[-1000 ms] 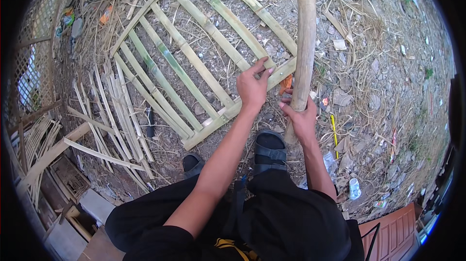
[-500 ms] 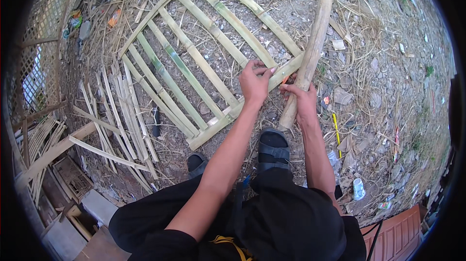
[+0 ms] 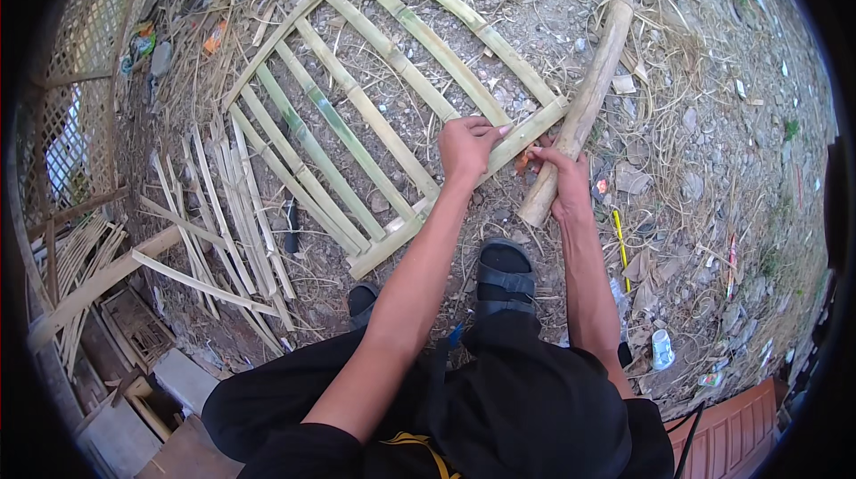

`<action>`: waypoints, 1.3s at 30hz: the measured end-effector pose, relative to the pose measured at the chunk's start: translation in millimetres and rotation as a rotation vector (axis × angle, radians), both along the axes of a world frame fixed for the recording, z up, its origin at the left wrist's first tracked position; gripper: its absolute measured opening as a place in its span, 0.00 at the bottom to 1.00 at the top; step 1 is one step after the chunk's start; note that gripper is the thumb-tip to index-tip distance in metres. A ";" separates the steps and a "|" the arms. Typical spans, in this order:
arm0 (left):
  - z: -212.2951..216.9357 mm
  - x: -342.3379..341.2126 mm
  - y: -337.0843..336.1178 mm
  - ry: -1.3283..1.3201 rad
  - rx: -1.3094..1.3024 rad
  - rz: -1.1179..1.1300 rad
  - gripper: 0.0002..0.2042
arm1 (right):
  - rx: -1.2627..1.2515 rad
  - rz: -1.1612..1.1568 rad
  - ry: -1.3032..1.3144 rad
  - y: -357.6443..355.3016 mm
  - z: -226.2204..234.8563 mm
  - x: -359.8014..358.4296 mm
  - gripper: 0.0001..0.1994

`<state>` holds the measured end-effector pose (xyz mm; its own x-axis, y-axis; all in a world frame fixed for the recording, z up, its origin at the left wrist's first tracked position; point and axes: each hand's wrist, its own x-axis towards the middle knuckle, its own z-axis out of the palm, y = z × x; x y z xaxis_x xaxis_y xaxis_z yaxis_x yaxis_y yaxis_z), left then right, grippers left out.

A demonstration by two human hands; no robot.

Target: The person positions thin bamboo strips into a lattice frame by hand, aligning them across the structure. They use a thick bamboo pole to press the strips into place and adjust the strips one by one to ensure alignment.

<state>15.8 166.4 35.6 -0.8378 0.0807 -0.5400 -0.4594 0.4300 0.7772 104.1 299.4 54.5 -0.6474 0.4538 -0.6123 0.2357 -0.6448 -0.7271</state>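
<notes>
On the ground ahead lies a flat bamboo frame [image 3: 379,122], with several split slats running between two end rails. My left hand [image 3: 467,151] is closed at the near rail [image 3: 520,146], its thumb and forefinger pinched together over the wood; what they hold, if anything, is too small to make out. My right hand [image 3: 572,185] grips a thick wooden log [image 3: 588,100] near its lower end, thumb across the front, the other fingers mostly hidden behind. The log slants up and away, past the frame's right corner. A small orange thing [image 3: 523,161] shows beside the right thumb.
Loose bamboo strips [image 3: 236,212] lie on the left, with a dark-handled tool [image 3: 291,225] beside them. A yellow stick [image 3: 621,250] and a crumpled white cup [image 3: 662,350] are at the right. My sandalled foot [image 3: 506,278] stands below the frame.
The log has shifted a little to the right in my right hand, and its lower end has moved up from beside my foot. My left hand stays at the rail, its fingers slightly more curled.
</notes>
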 end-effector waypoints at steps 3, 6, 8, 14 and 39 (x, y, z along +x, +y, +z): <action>-1.4 -0.8 -2.0 0.033 -0.063 -0.025 0.22 | -0.023 -0.008 0.000 3.8 -5.0 1.0 0.16; -6.8 2.8 -0.7 0.070 -0.045 -0.014 0.22 | -0.038 0.049 -0.042 10.1 -13.8 1.9 0.17; -4.7 3.2 0.3 0.126 -0.070 -0.019 0.22 | -0.053 0.092 -0.063 11.6 -17.5 1.6 0.18; -0.2 4.4 3.0 0.107 -0.051 -0.001 0.18 | -0.011 0.065 -0.050 9.0 -7.4 0.4 0.18; 15.6 17.5 -17.1 0.825 -0.401 -0.556 0.36 | 0.071 0.121 -0.035 13.6 -10.8 17.0 0.20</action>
<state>33.3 149.2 51.3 -0.8562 0.5061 0.1042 0.4822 0.7100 0.5132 121.2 313.0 43.8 -0.6785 0.4172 -0.6046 0.3346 -0.5573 -0.7599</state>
